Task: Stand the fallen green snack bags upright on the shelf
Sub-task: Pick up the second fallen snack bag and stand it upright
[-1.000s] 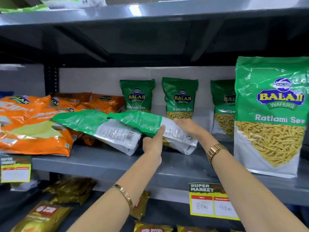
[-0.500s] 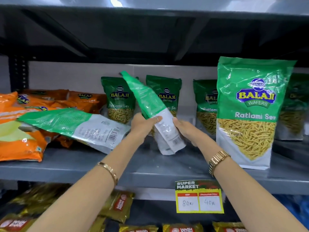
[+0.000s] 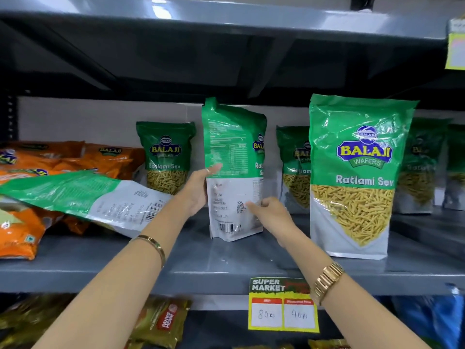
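A green snack bag [image 3: 232,157] stands upright on the grey shelf [image 3: 226,263], its back side with the barcode facing me. My left hand [image 3: 197,190] grips its left edge and my right hand [image 3: 273,216] holds its lower right side. A second green bag [image 3: 83,197] lies fallen on its side to the left, resting on orange bags. A large green bag [image 3: 357,172] stands upright at the right front. Smaller-looking green bags [image 3: 166,157] stand upright along the back.
Orange snack bags [image 3: 22,230] are piled at the left of the shelf. A yellow price tag [image 3: 283,304] hangs on the shelf's front edge. A shelf board runs close overhead. Gold packets [image 3: 161,321] lie on the lower shelf.
The held bag went from lying flat, through a tilt, to standing upright on the shelf with both hands still on it. The view shifted so everything sits further right.
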`<state>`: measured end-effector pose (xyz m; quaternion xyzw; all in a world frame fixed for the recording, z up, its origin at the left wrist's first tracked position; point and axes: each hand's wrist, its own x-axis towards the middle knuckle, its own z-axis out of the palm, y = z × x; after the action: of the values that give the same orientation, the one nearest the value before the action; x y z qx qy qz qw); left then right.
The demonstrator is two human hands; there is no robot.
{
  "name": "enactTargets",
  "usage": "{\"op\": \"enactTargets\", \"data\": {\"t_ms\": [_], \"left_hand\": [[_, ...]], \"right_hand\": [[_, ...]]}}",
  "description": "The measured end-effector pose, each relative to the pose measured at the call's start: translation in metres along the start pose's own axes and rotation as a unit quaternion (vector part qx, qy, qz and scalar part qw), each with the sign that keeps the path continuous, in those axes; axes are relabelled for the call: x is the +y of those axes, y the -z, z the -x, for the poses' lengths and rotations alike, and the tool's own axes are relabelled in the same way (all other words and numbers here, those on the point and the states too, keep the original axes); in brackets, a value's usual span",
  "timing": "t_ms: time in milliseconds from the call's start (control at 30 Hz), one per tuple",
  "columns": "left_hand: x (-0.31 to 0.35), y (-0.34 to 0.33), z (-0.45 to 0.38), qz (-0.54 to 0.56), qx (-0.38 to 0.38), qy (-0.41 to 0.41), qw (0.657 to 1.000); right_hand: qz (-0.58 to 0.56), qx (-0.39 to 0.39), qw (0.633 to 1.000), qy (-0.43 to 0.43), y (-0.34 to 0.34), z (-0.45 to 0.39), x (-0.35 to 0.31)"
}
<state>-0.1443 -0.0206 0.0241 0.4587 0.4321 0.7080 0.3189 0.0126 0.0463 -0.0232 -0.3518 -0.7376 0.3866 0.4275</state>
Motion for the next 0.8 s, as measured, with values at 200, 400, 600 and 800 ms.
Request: {"op": "enactTargets", "data": {"t_ms": [200,400,600,800], "left_hand": [[-0.018,0.004,-0.012,0.139,0.121,0.045,0.982],[-0.019,-0.007,0.001,0.051,0.102,0.081,0.990],[-0.017,-0.024,0.033,-0.066,0.025,0.028,0.997],[-0.013,-0.040,0.068,-0.115,0.007,0.006,0.993]], "right_hand": [[-0.098,0.017,0.995,0.026,0.000,0.030,-0.007],[-0.126,-0.031,0.992,0.002,-0.010,0.037,-0.016],[-0.192,-0.034,0.978,-0.070,-0.005,0.019,-0.030],[-0.185,-0.030,0.976,-0.114,0.001,-0.002,-0.026]]}}
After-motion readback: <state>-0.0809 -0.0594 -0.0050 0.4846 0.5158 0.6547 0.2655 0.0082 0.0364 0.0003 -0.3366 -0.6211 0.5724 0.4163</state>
